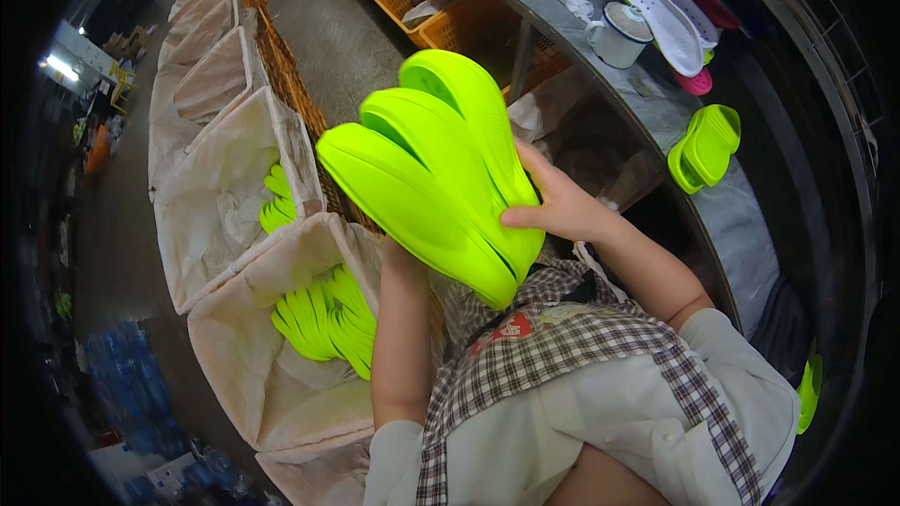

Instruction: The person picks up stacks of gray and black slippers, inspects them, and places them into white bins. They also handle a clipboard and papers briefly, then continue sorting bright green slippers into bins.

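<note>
A fanned bundle of several neon-green foam shoe soles (441, 164) is held up in front of my apron. My right hand (553, 201) is closed on its right edge, thumb lying across the face of the nearest sole. From below left, my left hand (401, 253) reaches behind the bundle and supports it; its fingers are hidden by the soles. More green soles (323, 319) lie stacked in a cloth-lined bin (234, 365) beside my left forearm. Another small pile of green soles (277, 201) sits in the lined bin (206, 215) beyond it.
A row of lined bins runs away at left. To my right, a curved-looking table (750, 234) carries a pair of green soles (708, 145), a white enamel mug (619, 35) and white soles (661, 19). Orange crates (469, 23) stand at the table's far side.
</note>
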The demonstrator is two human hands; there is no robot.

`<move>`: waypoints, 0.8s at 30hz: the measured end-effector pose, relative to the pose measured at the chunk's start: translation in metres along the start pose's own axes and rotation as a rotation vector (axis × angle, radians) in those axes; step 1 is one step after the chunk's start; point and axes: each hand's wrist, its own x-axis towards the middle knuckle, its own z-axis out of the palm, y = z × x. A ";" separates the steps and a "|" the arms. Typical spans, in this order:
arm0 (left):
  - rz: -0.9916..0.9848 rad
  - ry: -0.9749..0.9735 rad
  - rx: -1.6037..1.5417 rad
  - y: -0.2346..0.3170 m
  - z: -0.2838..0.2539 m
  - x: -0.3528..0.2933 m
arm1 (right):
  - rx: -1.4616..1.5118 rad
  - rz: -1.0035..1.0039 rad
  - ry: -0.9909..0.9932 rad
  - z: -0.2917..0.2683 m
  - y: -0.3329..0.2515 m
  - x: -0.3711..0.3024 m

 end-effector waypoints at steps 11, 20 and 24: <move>-0.029 -0.077 0.246 0.000 0.011 -0.014 | 0.071 0.049 -0.078 -0.015 0.009 -0.009; -0.290 -0.059 -0.328 -0.014 0.029 0.009 | -0.405 -0.452 0.097 -0.034 0.020 0.001; -0.038 0.121 -0.104 -0.021 0.043 -0.015 | -0.383 -0.573 0.115 -0.045 0.019 0.004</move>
